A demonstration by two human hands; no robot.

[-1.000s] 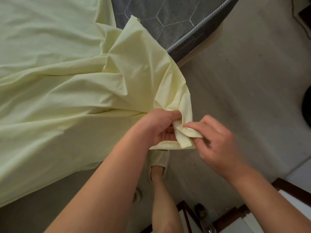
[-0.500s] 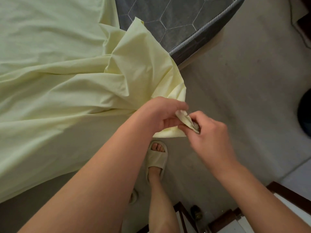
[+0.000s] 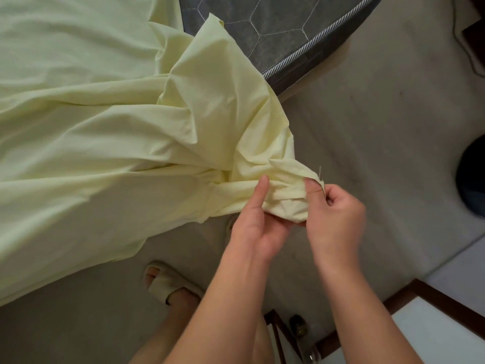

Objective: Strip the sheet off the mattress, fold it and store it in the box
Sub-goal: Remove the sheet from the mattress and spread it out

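1. A foot in a pale slipper [image 3: 168,283] stands on the grey floor [image 3: 380,132], near a brown-framed white panel [image 3: 425,295] at lower right.
2. The left hand [image 3: 252,229] grips a bunched corner of the pale yellow sheet [image 3: 105,158], thumb on top and fingers curled beneath.
3. The right hand [image 3: 337,214], just beside the left, pinches the corner's frayed edge between thumb and curled fingers.
4. The sheet drapes over the bed's side toward the floor, heavily creased.
5. Beyond, the dark grey quilted mattress [image 3: 275,22] lies bared at one corner, the sheet pulled back from it.
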